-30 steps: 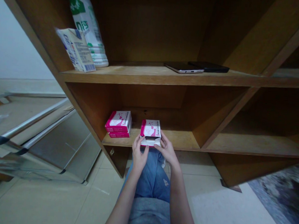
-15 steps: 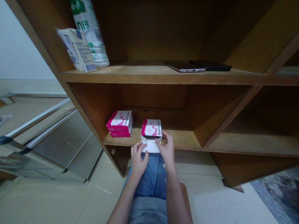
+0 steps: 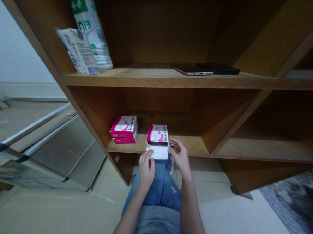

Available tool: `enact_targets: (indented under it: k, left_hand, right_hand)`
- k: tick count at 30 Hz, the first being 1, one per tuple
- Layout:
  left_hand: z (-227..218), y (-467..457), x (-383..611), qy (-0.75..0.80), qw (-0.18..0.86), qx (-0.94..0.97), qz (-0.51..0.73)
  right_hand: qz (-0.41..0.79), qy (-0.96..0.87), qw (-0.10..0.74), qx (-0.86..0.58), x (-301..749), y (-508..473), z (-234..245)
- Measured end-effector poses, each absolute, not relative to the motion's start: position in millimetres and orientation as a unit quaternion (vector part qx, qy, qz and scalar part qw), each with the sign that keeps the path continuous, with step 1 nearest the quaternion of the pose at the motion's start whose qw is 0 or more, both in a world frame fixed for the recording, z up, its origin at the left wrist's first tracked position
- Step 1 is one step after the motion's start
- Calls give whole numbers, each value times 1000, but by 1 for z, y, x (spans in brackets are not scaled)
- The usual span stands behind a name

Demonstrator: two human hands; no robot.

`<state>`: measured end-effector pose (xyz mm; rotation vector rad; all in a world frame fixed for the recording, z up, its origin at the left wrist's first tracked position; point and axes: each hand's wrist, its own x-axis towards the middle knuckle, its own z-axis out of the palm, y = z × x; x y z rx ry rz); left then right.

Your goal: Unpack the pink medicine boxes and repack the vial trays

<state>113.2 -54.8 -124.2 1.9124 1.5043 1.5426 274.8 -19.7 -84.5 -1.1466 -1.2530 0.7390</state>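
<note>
A pink-and-white carton (image 3: 158,133) lies on the lower shelf, its near end open and a white flap (image 3: 158,152) folded out toward me over the shelf edge. The opening looks dark, with the contents not clear. My left hand (image 3: 146,167) has its fingers on the left part of that flap, thumb near its lower edge, closed on it. Beside the carton's right side is my right hand (image 3: 181,155), fingers apart and near a small side flap; whether they touch it is hard to tell. Two similar pink cartons (image 3: 124,128) are stacked to the left.
Above, the upper shelf (image 3: 148,82) carries a white-and-green bottle (image 3: 94,32), a crumpled drink carton (image 3: 79,52), a phone (image 3: 192,70) and another dark flat object (image 3: 220,68). A metal-framed rack (image 3: 61,150) stands at left. An upright divider (image 3: 239,124) bounds the compartment's right.
My right hand has moved off the flap to the right, its fingers spreading apart. The left hand stays at the flap, shifted slightly. The view has moved a little.
</note>
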Motion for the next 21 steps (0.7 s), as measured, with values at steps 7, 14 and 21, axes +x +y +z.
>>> enact_targets:
  k: [7, 14, 21]
  left_hand:
    - [-131, -55, 117, 598, 94, 585, 541]
    - [-132, -50, 112, 591, 115, 583, 545]
    - [-129, -53, 117, 586, 183, 523, 591]
  right_hand:
    - [260, -506, 624, -536, 280, -15, -93]
    - [196, -490, 627, -573, 276, -14, -92]
    - [339, -503, 600, -522, 247, -38, -72]
